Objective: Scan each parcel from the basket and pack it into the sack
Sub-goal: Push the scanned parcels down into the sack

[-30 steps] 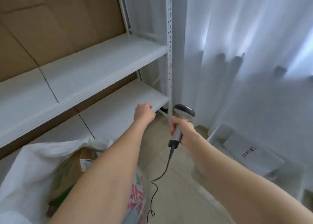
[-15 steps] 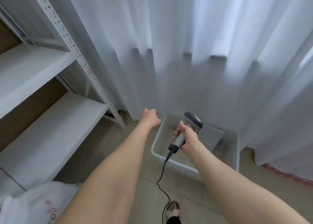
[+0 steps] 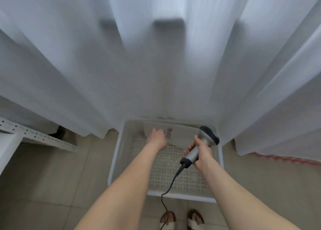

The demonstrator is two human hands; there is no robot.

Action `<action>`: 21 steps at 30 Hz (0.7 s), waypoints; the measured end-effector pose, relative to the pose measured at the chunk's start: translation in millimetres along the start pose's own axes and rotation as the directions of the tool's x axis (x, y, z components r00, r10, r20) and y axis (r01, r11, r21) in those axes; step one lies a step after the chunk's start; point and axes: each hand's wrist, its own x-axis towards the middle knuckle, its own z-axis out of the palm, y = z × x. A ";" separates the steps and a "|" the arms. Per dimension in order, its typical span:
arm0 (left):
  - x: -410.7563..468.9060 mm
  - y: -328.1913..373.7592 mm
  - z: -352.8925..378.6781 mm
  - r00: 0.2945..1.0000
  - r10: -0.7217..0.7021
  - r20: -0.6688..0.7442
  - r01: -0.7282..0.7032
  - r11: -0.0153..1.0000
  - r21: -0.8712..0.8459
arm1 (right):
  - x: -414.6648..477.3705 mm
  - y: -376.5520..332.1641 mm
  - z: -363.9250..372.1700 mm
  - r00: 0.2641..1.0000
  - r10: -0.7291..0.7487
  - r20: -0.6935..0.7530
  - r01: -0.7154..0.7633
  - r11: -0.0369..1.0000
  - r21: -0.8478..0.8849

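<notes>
White curtains (image 3: 156, 56) hung down to a tiled floor (image 3: 52, 169), where a white perforated basket (image 3: 114, 153) stood. A grey parcel (image 3: 182, 136) lay in its far end. The left hand (image 3: 156, 137) rested on the parcel, its grip impossible to judge. The right hand (image 3: 201, 153) kept its grip clamped round the scanner (image 3: 206, 136) above the basket

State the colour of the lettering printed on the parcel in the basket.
Dark red lettering on the pale grey parcel; head view shows it.
</notes>
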 end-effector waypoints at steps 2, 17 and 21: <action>42.5 6.6 30.2 0.999 0.026 0.023 -0.026 1.000 0.017 | 48.2 0.4 -6.0 1.000 0.014 -0.007 -0.014 1.000 0.027; 271.9 5.7 166.4 0.953 0.196 -0.232 -0.089 0.911 0.402 | 300.9 26.6 -26.4 0.994 0.091 0.057 -0.094 0.994 0.050; 283.2 0.1 175.2 0.922 0.252 -0.295 -0.049 0.830 0.555 | 313.8 33.6 -28.3 0.992 0.111 0.067 -0.115 0.991 0.063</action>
